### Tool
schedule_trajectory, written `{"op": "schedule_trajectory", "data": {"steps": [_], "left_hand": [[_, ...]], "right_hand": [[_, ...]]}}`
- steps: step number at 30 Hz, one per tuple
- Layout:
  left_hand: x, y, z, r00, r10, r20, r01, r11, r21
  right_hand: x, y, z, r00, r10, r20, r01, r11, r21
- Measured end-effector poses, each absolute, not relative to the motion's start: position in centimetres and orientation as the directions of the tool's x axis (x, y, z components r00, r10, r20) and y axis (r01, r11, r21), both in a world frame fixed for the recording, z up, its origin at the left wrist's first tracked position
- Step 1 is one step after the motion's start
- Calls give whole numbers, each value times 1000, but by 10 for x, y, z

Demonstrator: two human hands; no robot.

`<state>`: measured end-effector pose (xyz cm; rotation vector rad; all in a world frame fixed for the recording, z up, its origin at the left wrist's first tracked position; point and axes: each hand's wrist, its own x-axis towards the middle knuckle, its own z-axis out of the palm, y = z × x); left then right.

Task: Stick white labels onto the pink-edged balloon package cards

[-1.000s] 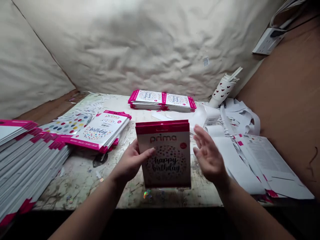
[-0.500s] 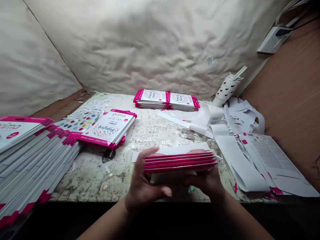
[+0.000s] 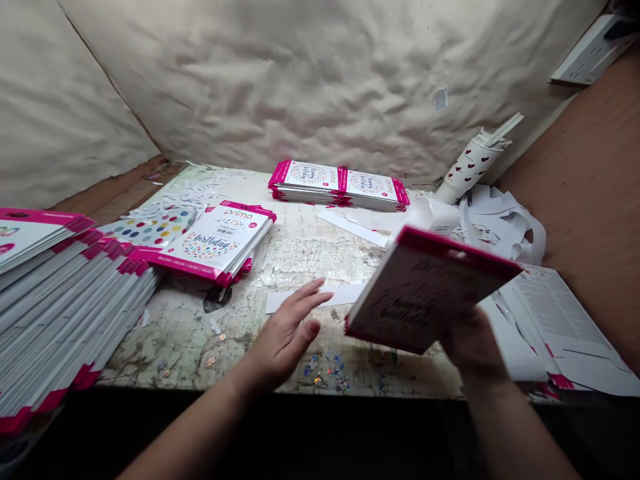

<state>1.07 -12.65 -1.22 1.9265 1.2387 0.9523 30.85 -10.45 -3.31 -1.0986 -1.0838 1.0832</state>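
Note:
My right hand grips a small stack of pink-and-white "prima happy birthday" packets, tilted above the table's front right. The top packet's printed face looks toward me, in shadow and a little blurred. My left hand is empty, its fingers stretched out and apart, just left of the packets. Behind that hand a white paper strip lies flat. Between my hands, near the front edge, shiny confetti bits are scattered on the worn tabletop.
A tall pile of packets leans at the left, beside a smaller pile. Two more stacks lie at the back. A tumbler with hearts, curled paper strips and a printed sheet occupy the right, below a power socket.
My left hand has let go of the packets and drawn slightly left. My right hand has carried the stack right and turned it from edge-on to show its printed face. Confetti now shows underneath.

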Motion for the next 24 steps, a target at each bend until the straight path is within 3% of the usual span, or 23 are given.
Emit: {"op": "schedule_trajectory", "data": {"steps": [3,6,10,14,17,19,22,24], "left_hand": [[-23,-123,-35,301,950,85,812,-302,500],[-40,-122,-52,284,959,15,916,-276,290],[-44,-118,-54,295,956,4,935,-289,205],[-46,-113,-53,314,949,16,936,-313,163],[-52,-110,-58,335,941,40,933,-337,123],[-58,-108,-64,350,934,64,927,-356,121],[-69,-105,-70,368,917,157,899,-394,191],[-75,-103,-71,352,906,237,870,-410,275]], "right_hand": [[328,-85,-15,177,984,-2,-167,28,-986],[309,-69,-9,-35,970,-242,-249,-243,-937],[247,-47,-25,-298,872,-388,-262,-466,-845],[209,-32,-48,-276,858,-433,-197,-492,-848],[211,-28,-53,-251,889,-383,-72,-411,-909],[229,-25,-49,-156,945,-287,165,-261,-951],[289,-11,-36,70,997,-37,520,-68,-851],[345,6,-26,236,967,95,587,-64,-807]]}}
